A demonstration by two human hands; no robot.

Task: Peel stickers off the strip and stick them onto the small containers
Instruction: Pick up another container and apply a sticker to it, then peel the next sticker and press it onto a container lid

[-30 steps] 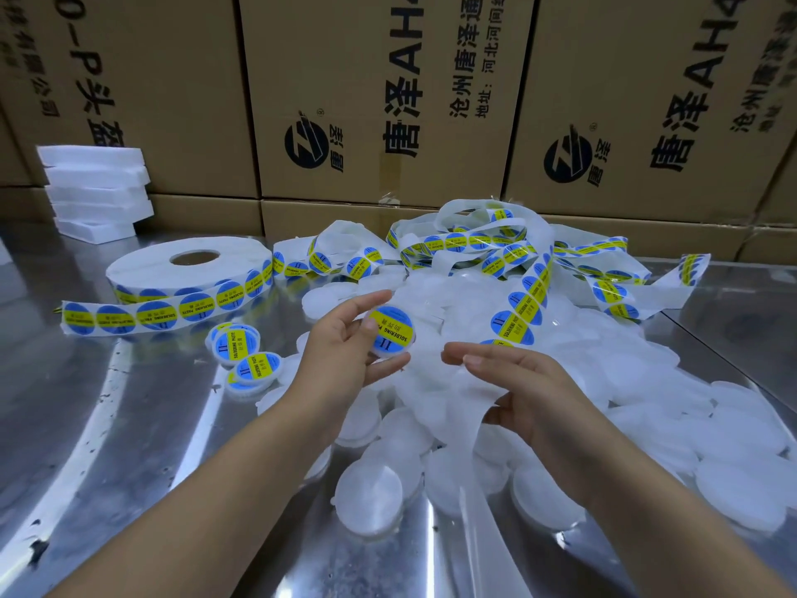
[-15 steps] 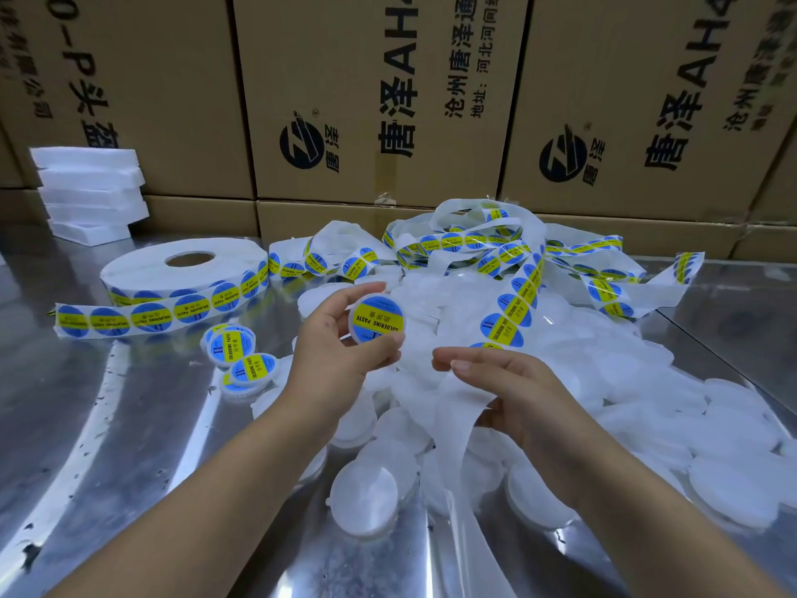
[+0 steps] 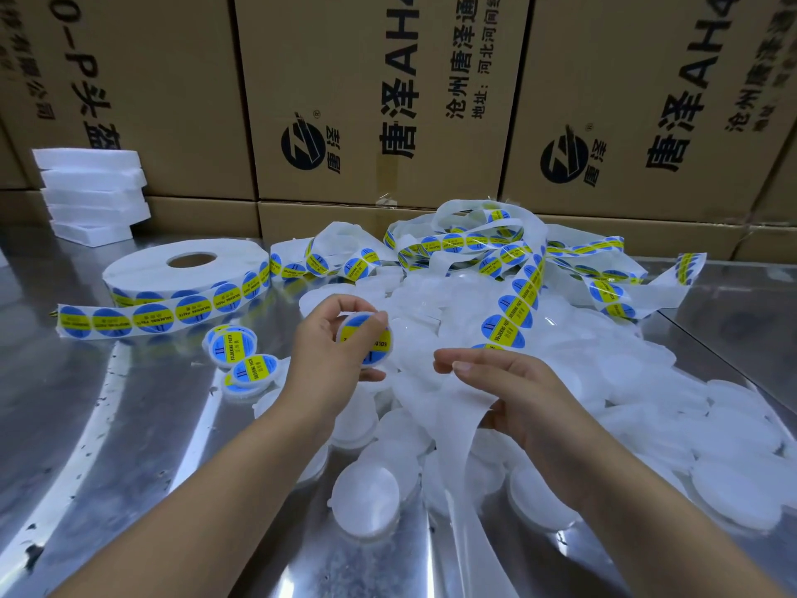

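- The left hand [image 3: 332,345] grips a labelled container [image 3: 366,340], fingers curled round its rim; the right hand [image 3: 513,390] pinches the strip [image 3: 528,287]; the hands are near each other but apart
- The strip runs up and away from the right fingertips, with the next sticker [image 3: 502,334] just above them, so the right hand is nearer
- Two finished containers [image 3: 230,344] lie left of the left hand, likely the drop spot, with bare table [image 3: 129,425] beside them
- Blank containers [image 3: 371,498] are heaped below and to the right
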